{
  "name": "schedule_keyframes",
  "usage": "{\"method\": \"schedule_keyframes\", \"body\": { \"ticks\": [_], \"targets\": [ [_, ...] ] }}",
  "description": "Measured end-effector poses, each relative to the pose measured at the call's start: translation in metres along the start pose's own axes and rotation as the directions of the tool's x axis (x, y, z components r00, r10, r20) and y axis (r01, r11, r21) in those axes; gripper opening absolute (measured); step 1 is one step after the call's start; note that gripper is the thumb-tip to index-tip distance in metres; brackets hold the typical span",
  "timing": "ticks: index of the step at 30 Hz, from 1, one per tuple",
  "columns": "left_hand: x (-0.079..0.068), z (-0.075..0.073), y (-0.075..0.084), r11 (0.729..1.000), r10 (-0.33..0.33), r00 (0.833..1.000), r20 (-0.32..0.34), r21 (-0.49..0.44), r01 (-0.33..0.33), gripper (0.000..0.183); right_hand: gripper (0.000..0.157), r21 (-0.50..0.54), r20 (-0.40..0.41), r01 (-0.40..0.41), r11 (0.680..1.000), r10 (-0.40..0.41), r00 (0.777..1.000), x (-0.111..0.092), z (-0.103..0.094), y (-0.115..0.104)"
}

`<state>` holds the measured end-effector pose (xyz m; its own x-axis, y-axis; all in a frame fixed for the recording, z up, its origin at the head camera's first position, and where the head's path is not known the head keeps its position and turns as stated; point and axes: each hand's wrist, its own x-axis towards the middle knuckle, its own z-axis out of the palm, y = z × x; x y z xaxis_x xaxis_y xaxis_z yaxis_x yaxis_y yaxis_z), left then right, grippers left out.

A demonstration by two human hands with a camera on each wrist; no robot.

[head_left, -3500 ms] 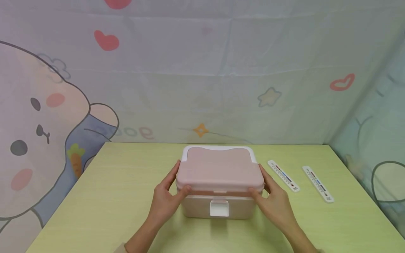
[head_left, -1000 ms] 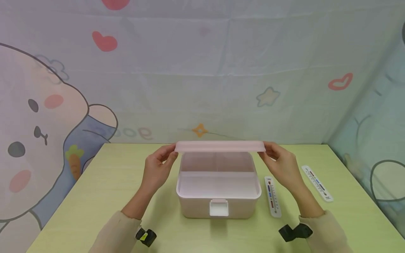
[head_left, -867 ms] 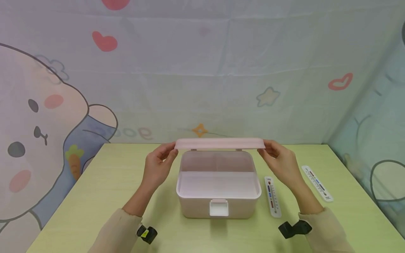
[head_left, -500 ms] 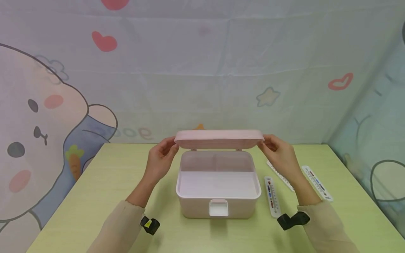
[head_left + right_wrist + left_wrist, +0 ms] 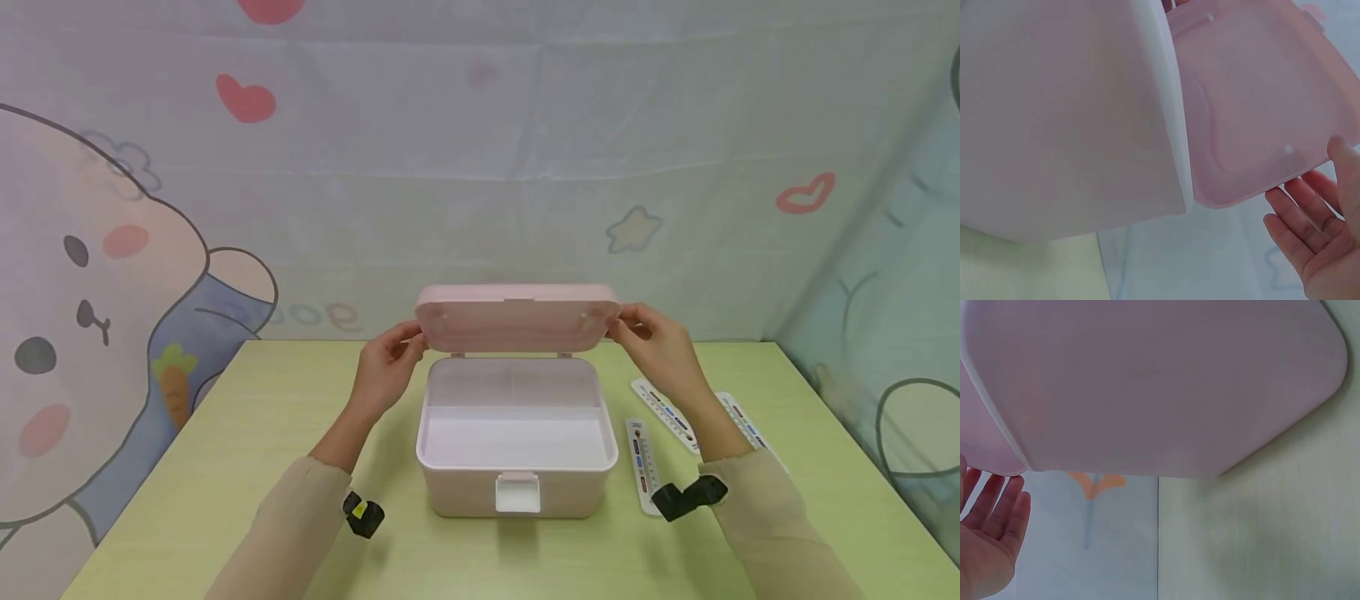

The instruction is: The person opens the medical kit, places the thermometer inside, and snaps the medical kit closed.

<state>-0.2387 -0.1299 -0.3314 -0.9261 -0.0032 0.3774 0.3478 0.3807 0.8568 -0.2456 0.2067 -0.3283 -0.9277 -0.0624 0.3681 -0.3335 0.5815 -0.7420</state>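
Observation:
A pale pink storage box (image 5: 450,493) with a white latch (image 5: 518,493) stands on the table. Its hinged lid (image 5: 517,323) is raised and leans back, baring a pale tray inside. My left hand (image 5: 386,367) holds the lid's left edge; in the left wrist view its fingers (image 5: 1005,512) lie along that edge. At the right edge, my right hand (image 5: 663,354) pinches the lid, thumb (image 5: 1342,153) on the inner face and fingers beneath. Three white strip thermometers lie right of the box: one close beside it (image 5: 643,467), two partly behind my right forearm.
The light yellow-green table (image 5: 315,392) ends at a patterned cloth backdrop (image 5: 375,208). A large cartoon animal (image 5: 97,275) is printed on its left side. Dark wrist cameras (image 5: 363,515) sit at both sleeves.
The lid was down on the box at first; both hands have since swung it up and back. In the last second it tilted further, showing its inner face. More of the thermometers came into view.

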Motion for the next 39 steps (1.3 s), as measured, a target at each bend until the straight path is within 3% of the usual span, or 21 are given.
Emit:
{"method": "schedule_keyframes", "body": {
  "ticks": [2, 11, 20, 23, 27, 29, 39],
  "targets": [
    [0.002, 0.001, -0.001, 1.000, 0.000, 1.000, 0.001, 0.009, 0.000, 0.023, 0.041, -0.003, -0.002, 0.000, 1.000, 0.000, 1.000, 0.002, 0.000, 0.000],
    [0.021, 0.008, -0.036, 0.998, -0.044, 0.999, -0.007, -0.034, 0.044, 0.027, 0.037, 0.019, 0.041, 0.001, 1.000, -0.002, 0.999, 0.007, 0.000, 0.006],
    [0.024, 0.011, -0.036, 0.996, -0.066, 0.997, -0.028, -0.056, 0.064, 0.023, 0.034, 0.077, 0.017, 0.020, 0.997, -0.021, 1.000, 0.016, 0.006, 0.013],
    [0.026, 0.011, -0.036, 0.996, -0.078, 0.997, -0.025, -0.052, 0.076, 0.024, 0.032, 0.097, 0.011, 0.031, 0.995, -0.033, 0.999, 0.014, 0.005, 0.002],
    [0.029, 0.010, -0.037, 0.994, -0.095, 0.995, -0.013, -0.057, 0.094, 0.026, 0.031, 0.141, 0.034, 0.022, 0.990, -0.027, 0.999, 0.016, 0.006, 0.000],
    [0.031, 0.011, -0.038, 0.992, -0.105, 0.994, -0.011, -0.067, 0.104, 0.027, 0.033, 0.157, 0.048, 0.014, 0.987, -0.022, 0.999, 0.021, 0.009, 0.008],
    [0.036, 0.012, -0.039, 0.983, -0.133, 0.991, -0.007, -0.128, 0.131, 0.029, 0.039, 0.163, 0.091, -0.006, 0.987, -0.009, 0.996, 0.029, 0.013, 0.019]
  ]
}}
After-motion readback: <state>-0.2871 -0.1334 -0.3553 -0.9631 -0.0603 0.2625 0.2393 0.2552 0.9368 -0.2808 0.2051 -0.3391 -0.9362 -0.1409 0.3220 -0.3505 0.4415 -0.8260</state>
